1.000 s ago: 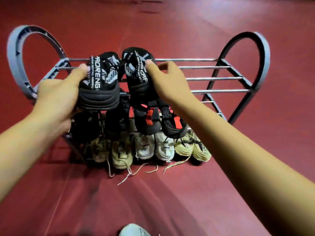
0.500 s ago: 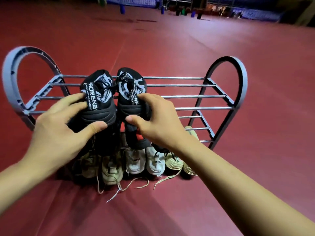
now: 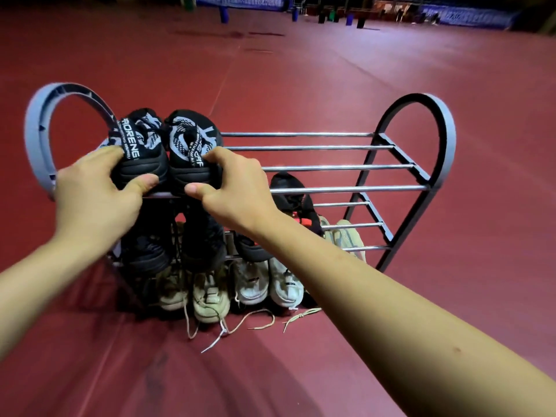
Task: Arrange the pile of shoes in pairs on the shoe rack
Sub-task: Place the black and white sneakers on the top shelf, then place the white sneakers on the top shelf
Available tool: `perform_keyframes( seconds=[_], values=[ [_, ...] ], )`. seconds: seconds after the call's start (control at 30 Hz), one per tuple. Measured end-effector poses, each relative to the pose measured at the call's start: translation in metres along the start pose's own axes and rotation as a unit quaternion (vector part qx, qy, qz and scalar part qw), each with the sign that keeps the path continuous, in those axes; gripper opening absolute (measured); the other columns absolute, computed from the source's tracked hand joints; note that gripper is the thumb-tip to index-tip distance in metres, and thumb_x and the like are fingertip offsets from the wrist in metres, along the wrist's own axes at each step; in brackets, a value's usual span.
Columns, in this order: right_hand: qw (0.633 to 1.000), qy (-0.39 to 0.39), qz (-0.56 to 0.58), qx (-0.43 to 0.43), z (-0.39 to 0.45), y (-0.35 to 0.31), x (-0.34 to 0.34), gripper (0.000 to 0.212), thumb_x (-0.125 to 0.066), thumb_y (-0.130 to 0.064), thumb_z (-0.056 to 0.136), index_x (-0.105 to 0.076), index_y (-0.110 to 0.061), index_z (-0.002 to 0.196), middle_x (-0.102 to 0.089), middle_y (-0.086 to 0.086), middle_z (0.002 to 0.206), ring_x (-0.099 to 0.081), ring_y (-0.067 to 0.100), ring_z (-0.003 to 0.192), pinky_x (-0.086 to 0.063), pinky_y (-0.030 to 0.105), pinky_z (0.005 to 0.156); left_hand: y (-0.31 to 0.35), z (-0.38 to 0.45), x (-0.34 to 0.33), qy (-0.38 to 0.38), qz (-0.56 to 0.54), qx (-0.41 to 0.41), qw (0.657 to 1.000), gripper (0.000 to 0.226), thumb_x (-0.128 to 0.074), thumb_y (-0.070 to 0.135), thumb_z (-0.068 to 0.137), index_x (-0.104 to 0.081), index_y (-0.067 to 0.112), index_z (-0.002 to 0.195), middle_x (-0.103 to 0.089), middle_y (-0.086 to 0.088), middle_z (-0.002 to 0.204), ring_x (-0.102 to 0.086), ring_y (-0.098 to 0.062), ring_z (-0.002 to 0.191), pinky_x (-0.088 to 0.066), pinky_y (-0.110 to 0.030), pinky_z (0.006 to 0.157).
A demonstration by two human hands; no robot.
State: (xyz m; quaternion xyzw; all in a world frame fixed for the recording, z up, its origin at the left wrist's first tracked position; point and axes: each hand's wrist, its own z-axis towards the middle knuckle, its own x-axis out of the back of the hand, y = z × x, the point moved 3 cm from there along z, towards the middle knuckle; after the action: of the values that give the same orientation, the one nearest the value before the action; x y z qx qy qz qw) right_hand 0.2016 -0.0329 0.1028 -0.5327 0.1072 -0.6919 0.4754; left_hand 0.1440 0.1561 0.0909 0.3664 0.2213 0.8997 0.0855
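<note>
A metal shoe rack (image 3: 331, 168) with grey arched ends stands on the red floor. Two black shoes with white patterned tops sit side by side at the left end of its top shelf, heels toward me. My left hand (image 3: 96, 191) grips the heel of the left black shoe (image 3: 140, 155). My right hand (image 3: 234, 191) grips the heel of the right black shoe (image 3: 192, 149). The middle shelf holds dark shoes (image 3: 150, 251) below them and a black shoe with red trim (image 3: 288, 197). Pale shoes (image 3: 210, 299) line the bottom row.
The right part of the top shelf (image 3: 346, 147) holds nothing. Loose laces (image 3: 255, 323) trail onto the floor in front of the rack. Far off stand dark bins and barriers (image 3: 331, 15) along the hall's back wall.
Both hands have moved the pair of black shoes to the left end of the top shelf and set them down there. The view has tilted up, showing the far hall.
</note>
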Motion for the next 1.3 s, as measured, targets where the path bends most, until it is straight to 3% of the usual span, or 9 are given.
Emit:
perform_keyframes(
  seconds=[0.37, 0.7, 0.8, 0.97, 1.07, 1.13, 1.2, 1.23, 1.3],
  values=[
    [1.0, 0.006, 0.012, -0.003, 0.006, 0.001, -0.011, 0.045, -0.08, -0.035, 0.077, -0.061, -0.016, 0.113, -0.072, 0.004, 0.107, -0.063, 0.028, 0.104, -0.049, 0.039, 0.087, -0.005, -0.007, 0.0, 0.005, 0.0, -0.02, 1.0, 0.025, -0.07, 0.016, 0.086, -0.065, 0.004, 0.108, -0.067, -0.011, 0.11, -0.058, -0.026, 0.1, -0.035, -0.022, 0.08],
    [0.999, 0.013, -0.036, 0.037, 0.01, -0.016, -0.032, 0.038, -0.075, -0.034, 0.083, -0.06, -0.014, 0.112, -0.071, 0.006, 0.107, -0.062, 0.031, 0.104, -0.043, 0.036, 0.079, -0.022, 0.006, 0.009, -0.009, 0.0, -0.017, 1.0, 0.033, -0.063, 0.012, 0.088, -0.063, 0.007, 0.121, -0.065, -0.012, 0.118, -0.058, -0.028, 0.106, -0.036, -0.024, 0.084],
    [0.998, -0.007, -0.029, 0.05, 0.006, -0.01, -0.035, 0.045, -0.071, -0.028, 0.083, -0.058, -0.013, 0.123, -0.067, 0.006, 0.12, -0.06, 0.029, 0.113, -0.045, 0.036, 0.089, -0.024, 0.003, 0.003, -0.024, 0.002, 0.0, 1.0, 0.039, -0.057, 0.018, 0.089, -0.059, 0.007, 0.127, -0.062, -0.013, 0.126, -0.055, -0.029, 0.117, -0.039, -0.032, 0.099],
    [0.976, 0.101, 0.021, 0.191, -0.059, -0.006, -0.019, 0.038, -0.063, -0.006, 0.075, -0.061, -0.001, 0.112, -0.063, 0.011, 0.112, -0.056, 0.027, 0.108, -0.041, 0.032, 0.097, -0.021, -0.056, 0.004, 0.134, -0.067, 0.015, 0.989, 0.037, -0.059, 0.007, 0.08, -0.064, 0.005, 0.117, -0.049, -0.007, 0.118, -0.053, -0.018, 0.113, -0.044, -0.032, 0.103],
    [0.976, -0.065, 0.015, 0.207, -0.141, 0.026, -0.034, 0.017, -0.059, -0.003, 0.078, -0.059, -0.008, 0.094, -0.06, 0.007, 0.095, -0.054, 0.026, 0.09, -0.044, 0.033, 0.082, -0.03, -0.137, -0.013, -0.115, -0.085, 0.026, 0.989, 0.02, -0.064, 0.017, 0.085, -0.063, 0.017, 0.105, -0.057, 0.005, 0.096, -0.059, -0.011, 0.082, -0.053, -0.034, 0.077],
    [0.963, -0.253, -0.042, 0.08, -0.19, 0.063, -0.051, 0.006, -0.057, -0.015, 0.082, -0.054, -0.018, 0.085, -0.059, 0.004, 0.085, -0.056, 0.027, 0.081, -0.049, 0.038, 0.073, -0.045, -0.195, -0.023, -0.438, 0.084, 0.023, 0.895, 0.039, -0.056, 0.062, 0.081, -0.059, 0.027, 0.099, -0.066, 0.01, 0.088, -0.067, -0.015, 0.083, -0.055, -0.035, 0.074],
    [0.881, -0.435, -0.174, -0.062, -0.237, 0.099, -0.062, 0.022, -0.056, -0.036, 0.089, -0.05, -0.02, 0.075, -0.059, 0.006, 0.073, -0.061, 0.034, 0.077, -0.05, 0.033, 0.066, -0.076, -0.262, -0.013, -0.668, 0.242, 0.102, 0.697, 0.082, -0.04, 0.094, 0.065, -0.062, 0.025, 0.104, -0.072, 0.004, 0.103, -0.069, -0.021, 0.099, -0.054, -0.032, 0.083],
    [0.819, -0.522, -0.215, -0.103, -0.262, 0.11, -0.064, 0.034, -0.055, -0.048, 0.09, -0.052, -0.018, 0.076, -0.057, 0.005, 0.064, -0.063, 0.035, 0.072, -0.051, 0.033, 0.062, -0.084, -0.295, -0.002, -0.729, 0.256, 0.16, 0.615, 0.097, -0.04, 0.101, 0.056, -0.063, 0.023, 0.108, -0.072, -0.001, 0.107, -0.07, -0.022, 0.101, -0.054, -0.032, 0.087],
    [0.723, -0.638, -0.19, -0.187, -0.31, 0.116, -0.064, 0.041, -0.057, -0.064, 0.086, -0.06, -0.025, 0.098, -0.059, 0.0, 0.053, -0.069, 0.027, 0.059, -0.058, 0.03, 0.057, -0.09, -0.356, 0.014, -0.774, 0.222, 0.24, 0.542, 0.124, -0.049, 0.106, 0.031, -0.062, 0.023, 0.122, -0.07, -0.001, 0.115, -0.069, -0.02, 0.108, -0.053, -0.033, 0.097]
  ],
)
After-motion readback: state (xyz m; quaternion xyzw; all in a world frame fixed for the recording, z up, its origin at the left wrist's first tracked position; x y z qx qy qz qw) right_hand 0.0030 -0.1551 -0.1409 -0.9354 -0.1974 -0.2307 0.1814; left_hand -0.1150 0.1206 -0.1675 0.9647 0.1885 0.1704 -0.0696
